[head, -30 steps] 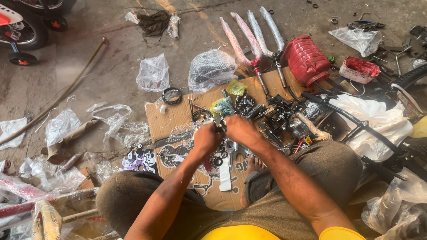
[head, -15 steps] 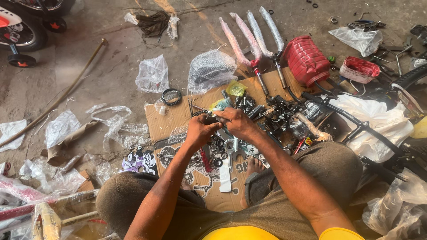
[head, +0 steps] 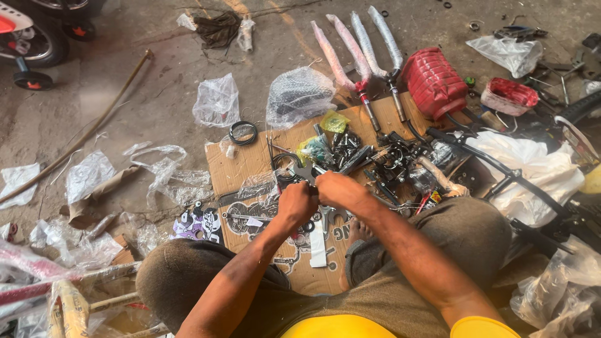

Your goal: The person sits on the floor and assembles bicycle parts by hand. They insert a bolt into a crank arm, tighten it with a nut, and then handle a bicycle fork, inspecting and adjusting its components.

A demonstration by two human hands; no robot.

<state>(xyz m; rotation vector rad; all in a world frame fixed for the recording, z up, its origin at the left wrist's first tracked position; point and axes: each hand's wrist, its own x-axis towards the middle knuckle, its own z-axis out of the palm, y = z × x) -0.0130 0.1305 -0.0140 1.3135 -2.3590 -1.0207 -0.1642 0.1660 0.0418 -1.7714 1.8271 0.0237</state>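
Metal part (head: 305, 173), small and dark, sits pinched between both hands just over the cardboard sheet (head: 250, 164); the left hand (head: 296, 201) is curled shut around its near end, the right hand (head: 336, 189) closed over it from the other side, knuckles touching; what the part is, I cannot tell; just beyond the hands lies a heap of black fittings (head: 369, 159); further off to the right stand a red ribbed seat (head: 434, 81) and wrapped fork legs (head: 350, 53); to the far left lies a crumpled plastic bag (head: 216, 100).
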